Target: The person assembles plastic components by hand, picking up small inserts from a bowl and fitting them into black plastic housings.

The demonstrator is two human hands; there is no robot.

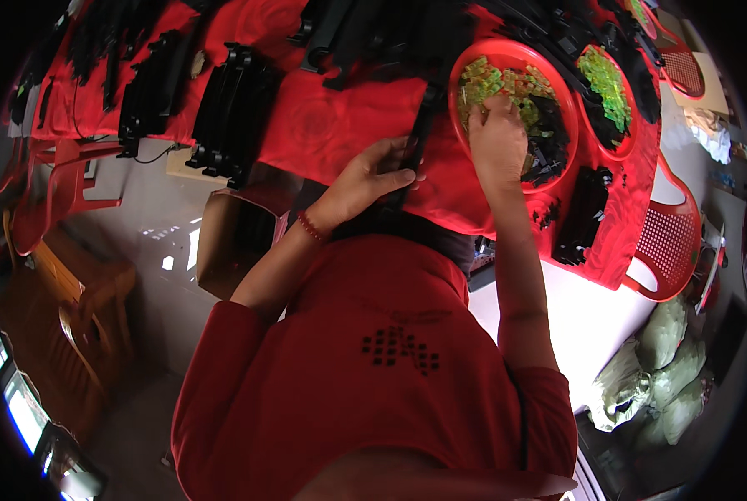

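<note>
My left hand (377, 177) is closed around a long, narrow black plastic part (422, 125), thumb on its near face. The part stands upright in the picture at the front edge of the red-covered table. To its right, my right hand (498, 142) is inside a round red basin (571, 125). Its fingers are bent together over small yellow-green plastic pieces (483, 79); what they pinch, if anything, is hidden. Small black plastic pieces (547, 154) fill the near right part of the same basin.
A second red basin (630, 117) with green and black pieces stands further right. Stacks of long black parts (233, 113) lie on the red tablecloth (306, 117) at left, and another stack (586, 213) at right. A cardboard box (227, 238) is below the table edge; a red chair (674, 225) stands right.
</note>
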